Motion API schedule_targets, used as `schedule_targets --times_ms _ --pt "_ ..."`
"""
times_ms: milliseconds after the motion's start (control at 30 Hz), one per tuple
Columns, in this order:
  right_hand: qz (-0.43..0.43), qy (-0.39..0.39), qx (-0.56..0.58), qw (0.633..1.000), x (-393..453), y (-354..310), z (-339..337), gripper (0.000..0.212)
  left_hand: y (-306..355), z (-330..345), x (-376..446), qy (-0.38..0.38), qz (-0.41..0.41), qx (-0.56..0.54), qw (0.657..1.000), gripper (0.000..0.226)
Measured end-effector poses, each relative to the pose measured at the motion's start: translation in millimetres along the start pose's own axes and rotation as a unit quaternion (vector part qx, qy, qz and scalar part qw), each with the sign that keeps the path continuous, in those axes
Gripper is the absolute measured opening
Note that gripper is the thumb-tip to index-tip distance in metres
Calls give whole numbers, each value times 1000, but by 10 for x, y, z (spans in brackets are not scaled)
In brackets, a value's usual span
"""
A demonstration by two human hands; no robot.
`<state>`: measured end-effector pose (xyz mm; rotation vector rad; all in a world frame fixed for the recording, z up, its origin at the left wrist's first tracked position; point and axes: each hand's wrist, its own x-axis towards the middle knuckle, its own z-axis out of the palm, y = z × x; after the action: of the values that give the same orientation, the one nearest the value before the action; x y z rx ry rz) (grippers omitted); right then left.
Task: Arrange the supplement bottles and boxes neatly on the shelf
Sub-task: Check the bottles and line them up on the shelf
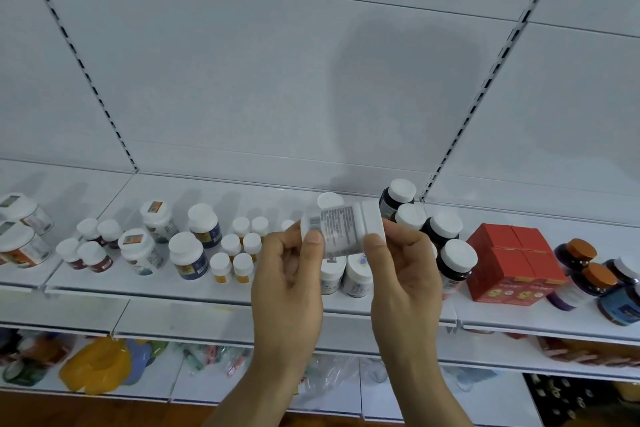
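Blurring label on white bottle (341, 229), left hand (289, 274) & right hand (403, 270) gripping.

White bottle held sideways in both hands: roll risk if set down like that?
Probably yes: the white bottle looks cylindrical and lies on its side, pinched between left hand and right hand. It looks rigid plastic, likely light. Upright on its base should be steadier.
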<state>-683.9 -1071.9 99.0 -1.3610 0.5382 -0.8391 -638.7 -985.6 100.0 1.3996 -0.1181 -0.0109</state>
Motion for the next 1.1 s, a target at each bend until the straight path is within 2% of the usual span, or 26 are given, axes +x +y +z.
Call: schedule_targets --times_ms 67,233,400,500,567,633,767,900,1000,1100 --pt "4 -1 -4 1000 2 5 3 10 21 1 -17 0 6 -21 1000 13" --pt "-10 -14 29 999 -42 -14 10 20 -8 -45 6 9 8 22 1000 28" --pt "-12 2 21 1000 -24 -12 -2 10 26 -37 -30 2 10 10 1000 27" --pt "-16 11 22 1000 -50 -26 26 26 15 -38 -39 1 17 8 1000 21" --pt "-22 17 22 999 -52 -35 41 28 -9 -46 -39 0 6 12 1000 24" --pt "-35 24 25 999 -41 -18 41 27 -49 -59 -40 -7 -16 11 1000 29" --pt "-60 28 24 998 -52 -13 46 46 -110 -59 -14 -36 -110 -23 993 26" --pt "-183 22 -99 978 -84 27 34 51 -90 -48 30 -98 -234 -115 960 27" --pt "-279 24 -182 943 -99 95 -1 50 -93 -53 38 -133 -270 -133 944 29" --pt "-305 30 -197 931 -100 105 -21 48 -93 -41 22 -131 -283 -140 940 28"
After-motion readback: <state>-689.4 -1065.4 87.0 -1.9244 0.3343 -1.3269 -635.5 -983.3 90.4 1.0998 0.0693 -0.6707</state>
